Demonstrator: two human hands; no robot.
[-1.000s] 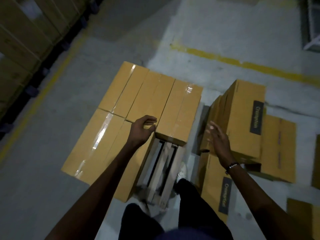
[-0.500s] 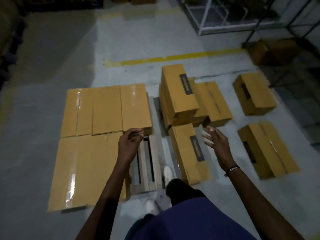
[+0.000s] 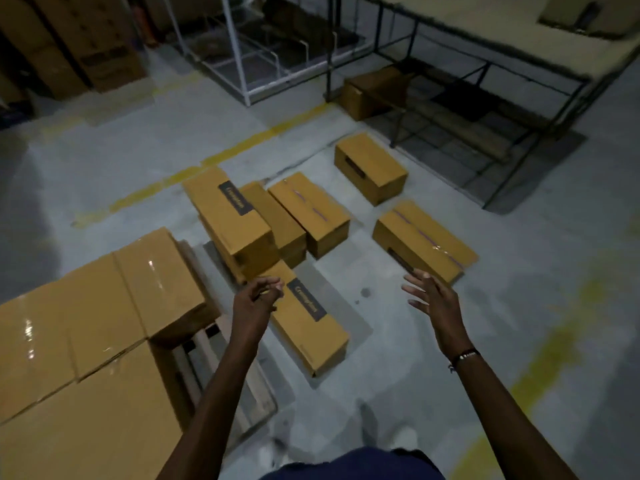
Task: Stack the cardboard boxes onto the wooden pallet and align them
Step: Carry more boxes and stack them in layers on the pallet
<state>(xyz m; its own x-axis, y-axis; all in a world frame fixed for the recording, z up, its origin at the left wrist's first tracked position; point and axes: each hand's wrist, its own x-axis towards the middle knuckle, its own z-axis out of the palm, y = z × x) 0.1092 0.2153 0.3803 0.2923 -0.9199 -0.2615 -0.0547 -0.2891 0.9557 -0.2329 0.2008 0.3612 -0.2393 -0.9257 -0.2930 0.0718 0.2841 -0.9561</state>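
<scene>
While most of the wooden pallet at seven o'clock is already covered by taped boxes, a bare strip of slats shows at its right edge, which looks like the slot to be filled next. Just right of that strip, near the middle of the view, the left hand hovers with its fingers loosely curled toward the thumb, holding nothing. Directly beyond it lies the nearest floor box, flat on the concrete and apart from the pallet, its long axis running from about eleven o'clock to five o'clock, with the dark label strip on top running the same way. Behind it, toward twelve o'clock, a tilted box leans on a cluster of others, and more loose boxes sit at one and two o'clock. On the right the right hand is held out with fingers spread and straight, empty, above bare floor.

The step in hand seems to be picking up the nearest floor box. To do it well, I would set one hand on each long side, near the middle so it does not tip, lift it level, then turn it until its long axis matches the neighbouring boxes on the pallet. Lowering it onto the bare slats and sliding it flush against the stacked faces should leave the edges in line.
</scene>
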